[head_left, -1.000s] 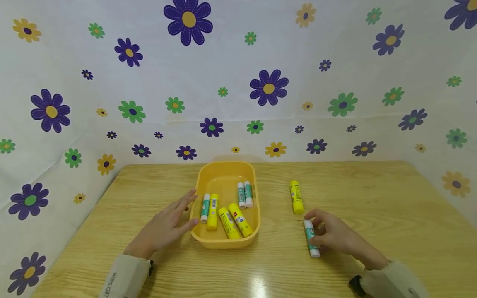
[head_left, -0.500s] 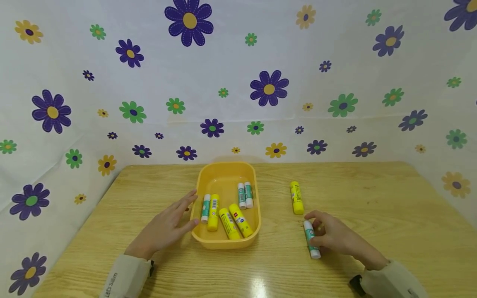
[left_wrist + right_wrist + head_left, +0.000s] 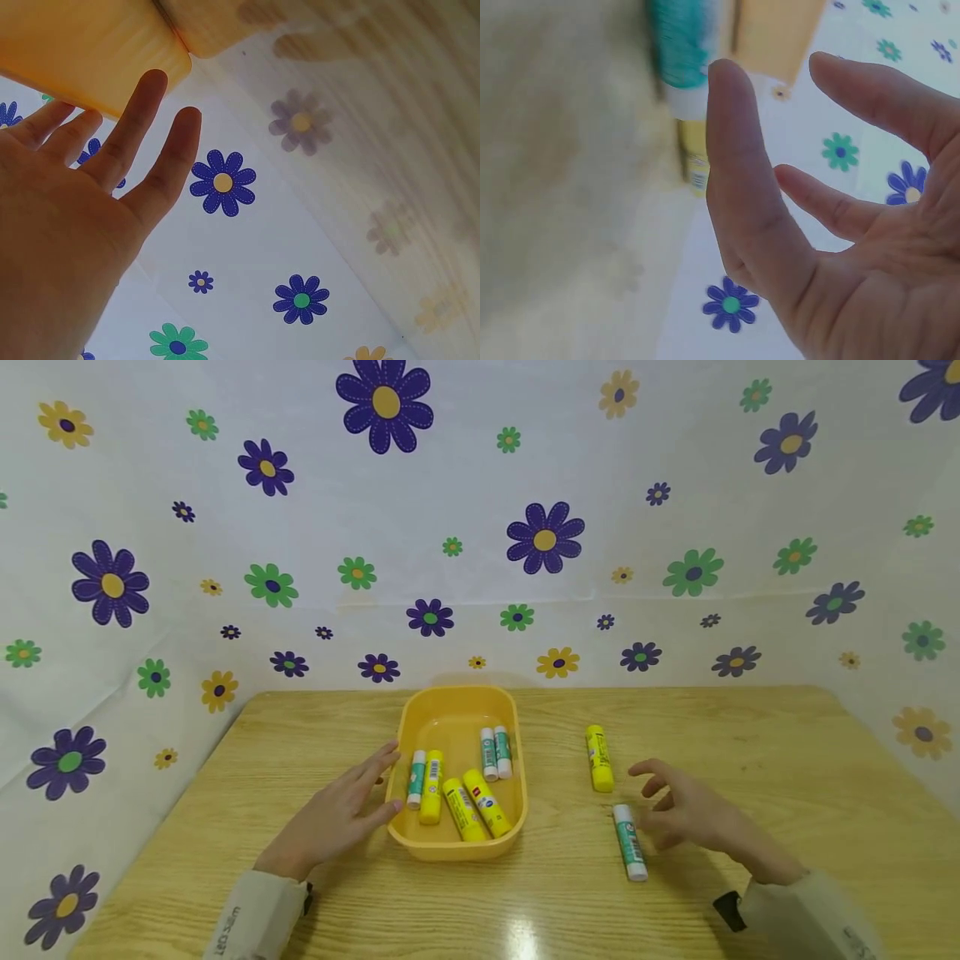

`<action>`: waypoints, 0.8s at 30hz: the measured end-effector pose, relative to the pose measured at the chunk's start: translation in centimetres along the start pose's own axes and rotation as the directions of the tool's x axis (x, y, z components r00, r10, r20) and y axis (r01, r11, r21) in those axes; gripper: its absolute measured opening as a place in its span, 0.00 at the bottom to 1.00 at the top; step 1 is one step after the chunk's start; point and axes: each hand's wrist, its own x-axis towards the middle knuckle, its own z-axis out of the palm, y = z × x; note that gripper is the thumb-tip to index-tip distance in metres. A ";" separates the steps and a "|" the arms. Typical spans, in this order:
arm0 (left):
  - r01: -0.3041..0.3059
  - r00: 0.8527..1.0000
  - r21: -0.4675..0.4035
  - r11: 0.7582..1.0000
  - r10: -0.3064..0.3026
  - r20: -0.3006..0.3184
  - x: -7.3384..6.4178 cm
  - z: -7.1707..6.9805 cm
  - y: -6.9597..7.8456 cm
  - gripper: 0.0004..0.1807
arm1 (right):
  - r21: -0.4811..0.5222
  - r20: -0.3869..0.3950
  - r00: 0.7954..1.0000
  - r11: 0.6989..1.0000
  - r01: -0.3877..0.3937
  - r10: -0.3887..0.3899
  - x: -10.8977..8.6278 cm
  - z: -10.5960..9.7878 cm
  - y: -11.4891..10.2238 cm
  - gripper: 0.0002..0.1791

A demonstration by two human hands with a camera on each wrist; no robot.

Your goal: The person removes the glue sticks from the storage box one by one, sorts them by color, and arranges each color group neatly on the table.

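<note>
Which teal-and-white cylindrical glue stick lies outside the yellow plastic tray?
The teal-and-white glue stick beside the right hand; the other three lie inside the tray.

Left hand (image 3: 330, 818) touching tray (image 3: 453, 850), glue sticks (image 3: 431, 789) inside

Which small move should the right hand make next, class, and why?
Probably lift the right hand toward the tray: it is open and holds nothing, the teal-and-white glue stick beside it lies flat on the table, and six more glue sticks lie in the tray, with the left hand at its side.
</note>
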 end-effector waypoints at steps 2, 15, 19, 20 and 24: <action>0.000 1.000 0.000 1.000 0.000 0.001 0.0 0.0 0.0 0.38 | 0.018 -0.015 1.000 1.000 0.007 -0.007 0.1 -0.5 -0.5 0.35; -0.011 1.000 0.015 1.000 0.011 -0.007 0.1 -0.1 0.0 0.38 | 0.037 -0.084 0.993 0.995 0.092 -0.088 1.9 -1.5 -4.1 0.33; -0.016 1.000 0.011 1.000 0.016 -0.013 0.0 -0.1 0.0 0.38 | 0.058 -0.091 0.992 0.993 0.098 -0.093 2.8 -1.2 -5.5 0.32; -0.015 1.000 0.008 1.000 0.015 -0.014 0.0 -0.1 0.0 0.38 | 0.072 -0.091 0.991 0.992 0.101 -0.094 3.0 -1.1 -5.8 0.32; -0.005 1.000 0.006 1.000 0.005 -0.014 -0.1 0.0 0.1 0.38 | 0.120 -0.090 0.990 0.986 0.116 -0.106 3.9 -0.5 -7.1 0.32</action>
